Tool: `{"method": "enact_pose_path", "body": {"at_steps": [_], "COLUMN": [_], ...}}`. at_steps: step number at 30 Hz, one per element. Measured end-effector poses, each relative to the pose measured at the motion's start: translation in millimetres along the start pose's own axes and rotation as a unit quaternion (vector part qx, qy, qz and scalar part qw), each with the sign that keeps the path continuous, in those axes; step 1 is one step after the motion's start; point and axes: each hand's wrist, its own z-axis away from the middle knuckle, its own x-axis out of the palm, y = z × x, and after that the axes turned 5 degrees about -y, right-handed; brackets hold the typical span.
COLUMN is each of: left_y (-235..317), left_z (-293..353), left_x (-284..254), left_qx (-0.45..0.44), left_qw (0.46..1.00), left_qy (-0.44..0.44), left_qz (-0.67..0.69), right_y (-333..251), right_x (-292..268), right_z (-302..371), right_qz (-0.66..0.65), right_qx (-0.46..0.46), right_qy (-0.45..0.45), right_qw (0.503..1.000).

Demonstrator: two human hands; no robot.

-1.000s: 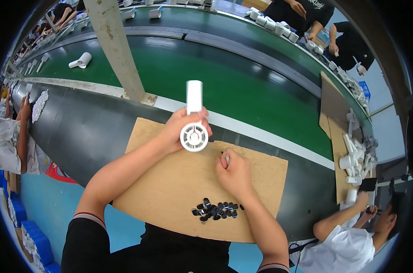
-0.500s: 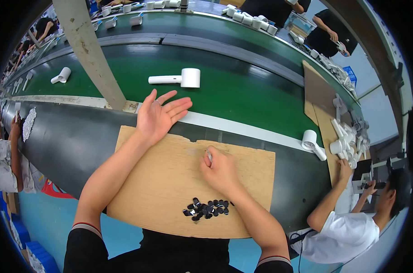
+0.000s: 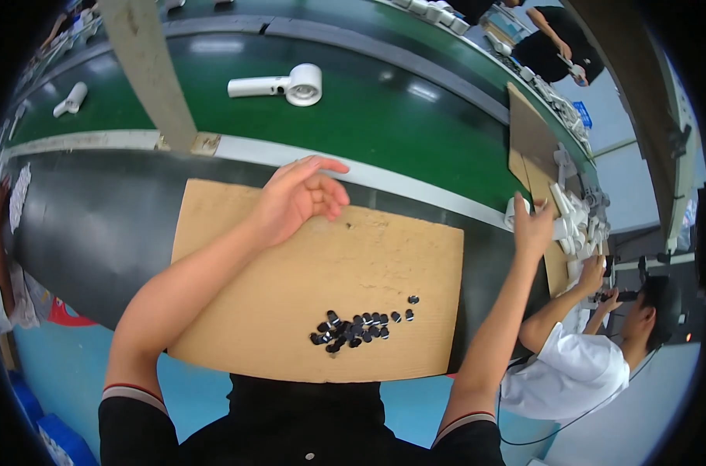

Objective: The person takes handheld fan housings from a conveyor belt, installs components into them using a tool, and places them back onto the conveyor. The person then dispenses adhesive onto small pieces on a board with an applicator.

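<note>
My left hand (image 3: pixel 296 200) hovers over the upper edge of a cardboard sheet (image 3: pixel 236 311), palm turned sideways, fingers loosely bent and apart, holding nothing. At the right, my right hand (image 3: pixel 533 227) has its thumb and fingers around a white handheld fan body (image 3: pixel 513 213) by the belt's edge. Only part of the fan's round head shows; my hand hides its handle. Several small black pieces with shiny bands (image 3: pixel 357 330) lie in a cluster on the cardboard, and a few sit apart to the right. Another white fan body (image 3: pixel 304 85) lies on the green belt ahead.
A metal post (image 3: pixel 155 78) rises at the belt's near edge, left of centre. One more white fan body (image 3: pixel 71 99) lies farther left. White parts (image 3: pixel 574 221) are heaped at the right beside a co-worker in a white shirt (image 3: pixel 574 384). An upright cardboard piece (image 3: pixel 528 128) stands there.
My right hand has moved from above the cardboard to the white fan body at the right. My left hand has shifted right and its fingers have curled. More black pieces lie apart on the cardboard.
</note>
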Motion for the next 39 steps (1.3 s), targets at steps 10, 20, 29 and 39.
{"method": "enact_pose_path", "body": {"at_steps": [10,20,29,39], "left_y": [-0.7,-2.5,-0.2,-2.6], "left_z": [-5.7,0.6,-3.4,9.7], "left_x": [0.8,1.2,-6.9,13.7], "left_qx": [-0.015,-0.002,-0.010,0.048], "left_qw": [0.999,0.999,0.997,0.986], "left_qy": [-0.027,0.034,0.004,0.018], "left_qz": [-0.037,0.011,0.077,-0.158], "right_y": [27.8,-155.4,-164.4,-167.5], "right_x": [29.1,-76.9,-86.8,-72.2], "right_z": [22.1,168.4,226.1,201.6], "right_qz": [-0.085,-0.301,-0.228,-0.330], "right_qx": [-0.044,-0.267,-0.290,-0.217], "right_qy": [-0.094,-0.343,-0.476,-0.394], "right_qw": [0.991,0.849,0.799,0.830]}}
